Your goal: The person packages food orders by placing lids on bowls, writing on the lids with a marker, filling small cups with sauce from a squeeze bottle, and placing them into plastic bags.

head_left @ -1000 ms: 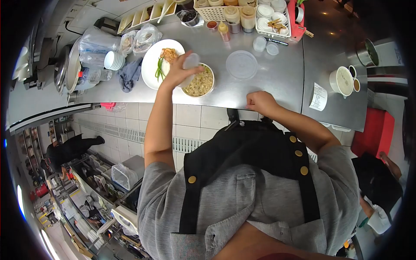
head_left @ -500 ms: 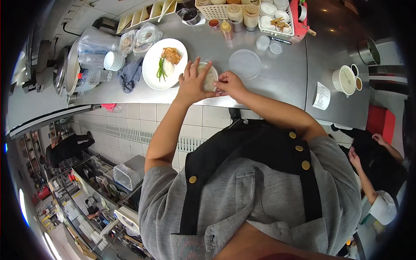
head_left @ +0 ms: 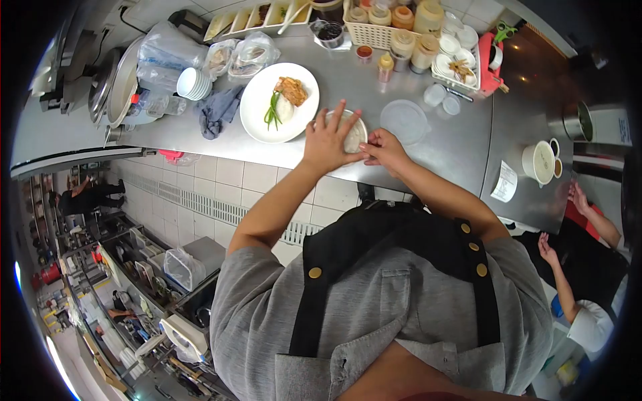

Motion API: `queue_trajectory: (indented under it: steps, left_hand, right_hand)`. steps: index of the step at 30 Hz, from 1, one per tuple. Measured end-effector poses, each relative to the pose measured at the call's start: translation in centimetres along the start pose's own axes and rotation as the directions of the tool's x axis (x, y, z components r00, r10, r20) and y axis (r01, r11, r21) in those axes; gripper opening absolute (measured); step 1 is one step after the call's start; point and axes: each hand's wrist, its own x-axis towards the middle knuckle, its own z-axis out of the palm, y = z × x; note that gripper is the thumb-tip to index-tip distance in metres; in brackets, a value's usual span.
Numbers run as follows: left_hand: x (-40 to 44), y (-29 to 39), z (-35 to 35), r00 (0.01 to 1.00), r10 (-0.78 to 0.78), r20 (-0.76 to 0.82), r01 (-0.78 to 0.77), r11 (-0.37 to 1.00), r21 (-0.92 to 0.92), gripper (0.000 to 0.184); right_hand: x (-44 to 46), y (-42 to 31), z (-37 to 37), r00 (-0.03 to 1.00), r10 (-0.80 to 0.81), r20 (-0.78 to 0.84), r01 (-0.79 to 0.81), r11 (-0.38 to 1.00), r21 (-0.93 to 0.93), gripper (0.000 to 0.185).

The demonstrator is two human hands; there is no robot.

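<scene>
A small round tub (head_left: 357, 137) with whitish contents stands at the counter's front edge. My left hand (head_left: 329, 142) reaches around its left side, fingers spread across it and thumb along the near rim. At the tub's right rim, my right hand (head_left: 388, 151) is closed in a pinch; part of the rim is hidden by the fingers. To the left is a white plate (head_left: 254, 120) with a browned piece of food (head_left: 292, 91), a pale mound (head_left: 285, 112) and green stalks (head_left: 272, 110). A translucent round lid (head_left: 404, 121) lies just right of my hands.
Sauce bottles (head_left: 402, 50) and a basket of white lids (head_left: 456, 57) line the back. A blue-grey cloth (head_left: 219, 112) and stacked cups (head_left: 194, 83) lie left. A receipt (head_left: 504, 182) and white bowl (head_left: 538, 164) are right. A co-worker's hands (head_left: 548, 250) show at far right.
The whole view has shifted, with the counter items now further right in the frame. Both hands stay at the tub. The co-worker's hands at the right have moved apart somewhat.
</scene>
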Motion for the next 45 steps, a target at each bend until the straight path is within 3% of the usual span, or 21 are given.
queue_trajectory:
  steps: [3, 5, 6, 7, 9, 10, 12, 14, 16, 20, 25, 28, 32, 34, 37, 39, 40, 41, 43, 44, 45]
  left_hand:
    - [-0.2, -0.8, -0.2, 0.994, 0.035, -0.102, -0.029, 0.998, 0.059, 0.098]
    - [-0.3, -1.7, 1.0, 0.968, -0.148, -0.202, 0.048, 0.902, -0.430, 0.099]
    - [0.0, -2.8, 2.1, 0.938, -0.298, -0.177, 0.074, 0.670, -0.739, 0.089]
    - [0.5, -3.5, 3.4, 0.891, -0.453, -0.031, 0.163, 0.382, -0.910, 0.060]
    - [1.1, -5.7, 5.5, 0.892, -0.420, 0.167, 0.275, 0.211, -0.938, 0.032]
    - [1.2, -5.8, 6.2, 0.894, -0.411, 0.177, 0.280, 0.204, -0.938, 0.032]
    - [1.3, -5.4, 5.5, 0.942, -0.337, -0.001, 0.177, 0.500, -0.848, 0.022]
    - [1.3, -4.9, 4.6, 0.939, -0.343, 0.015, 0.200, 0.512, -0.836, 0.021]
    - [1.6, -4.5, 4.3, 0.937, -0.350, 0.017, 0.211, 0.525, -0.824, 0.021]
    - [2.2, -3.1, 3.3, 0.950, -0.309, -0.040, 0.166, 0.612, -0.773, 0.017]
    - [2.9, -2.3, 2.2, 0.979, -0.161, -0.123, 0.048, 0.775, -0.630, 0.013]
    - [2.8, -1.8, 2.0, 0.982, -0.118, -0.150, 0.015, 0.831, -0.556, 0.011]
    - [2.8, -1.5, 2.4, 0.980, -0.166, -0.110, 0.067, 0.795, -0.603, 0.013]
    - [2.9, -1.8, 3.1, 0.979, -0.188, -0.078, 0.098, 0.770, -0.631, 0.015]
    - [3.0, -2.3, 4.7, 0.966, -0.243, 0.090, 0.229, 0.633, -0.739, 0.020]
    - [2.7, -2.5, 5.9, 0.874, -0.314, 0.371, 0.427, 0.129, -0.895, 0.026]
    - [2.6, -2.9, 6.4, 0.853, -0.291, 0.433, 0.464, 0.048, -0.884, 0.029]
    - [2.4, -2.5, 6.4, 0.853, -0.286, 0.437, 0.468, 0.045, -0.883, 0.029]
    - [2.2, -2.2, 6.1, 0.856, -0.324, 0.403, 0.416, -0.032, -0.909, 0.029]
    - [2.5, -2.3, 6.4, 0.862, -0.323, 0.390, 0.404, -0.027, -0.914, 0.029]
    - [2.1, -2.2, 6.9, 0.865, -0.401, 0.302, 0.372, 0.108, -0.922, 0.028]
  right_hand:
    - [0.4, -1.0, 1.2, 0.996, -0.040, -0.080, 0.036, 0.998, -0.043, 0.028]
    - [1.9, -0.7, 0.4, 0.953, -0.298, -0.050, 0.281, 0.936, -0.213, 0.026]
    - [3.2, -0.6, 0.4, 0.909, -0.406, -0.097, 0.367, 0.888, -0.276, 0.021]
    - [4.4, -0.5, 0.2, 0.908, -0.403, -0.115, 0.360, 0.890, -0.281, 0.021]
    - [5.6, -1.0, 0.8, 0.847, -0.525, -0.082, 0.466, 0.808, -0.362, 0.020]
    - [5.5, -1.4, 1.4, 0.839, -0.536, -0.098, 0.477, 0.809, -0.342, 0.020]
    - [5.4, -1.8, 1.9, 0.823, -0.556, -0.117, 0.472, 0.784, -0.404, 0.020]
    - [5.3, -1.4, 1.7, 0.805, -0.581, -0.123, 0.471, 0.751, -0.462, 0.020]
    - [5.3, -0.9, 0.7, 0.889, -0.415, -0.192, 0.354, 0.891, -0.285, 0.018]
    - [5.1, -2.3, -0.5, 0.906, -0.390, -0.165, 0.362, 0.915, -0.180, 0.016]
    - [4.7, -4.6, -0.9, 0.857, -0.513, -0.042, 0.391, 0.702, -0.596, 0.016]
    - [4.7, -4.7, -1.3, 0.858, -0.513, -0.015, 0.406, 0.696, -0.592, 0.015]
    - [6.1, -4.0, -2.4, 0.887, -0.459, 0.053, 0.412, 0.734, -0.540, 0.016]
    - [6.9, -3.5, -2.9, 0.963, -0.258, 0.074, 0.268, 0.915, -0.302, 0.017]
    - [7.3, -3.2, -3.6, 0.988, -0.094, 0.120, 0.109, 0.985, -0.131, 0.017]
    - [7.8, -2.5, -4.0, 0.988, -0.082, 0.133, 0.099, 0.987, -0.125, 0.017]
    - [8.0, -2.2, -4.2, 0.985, -0.076, 0.152, 0.095, 0.987, -0.127, 0.017]
    - [7.6, -1.5, -4.4, 0.986, -0.072, 0.147, 0.091, 0.988, -0.125, 0.017]
    - [6.8, -0.5, -5.3, 0.998, -0.062, -0.008, 0.054, 0.918, -0.392, 0.020]
    - [6.3, -1.0, -5.8, 0.997, -0.075, -0.009, 0.066, 0.915, -0.397, 0.020]
    - [4.8, -1.4, -6.0, 0.994, -0.091, -0.062, 0.077, 0.976, -0.204, 0.020]
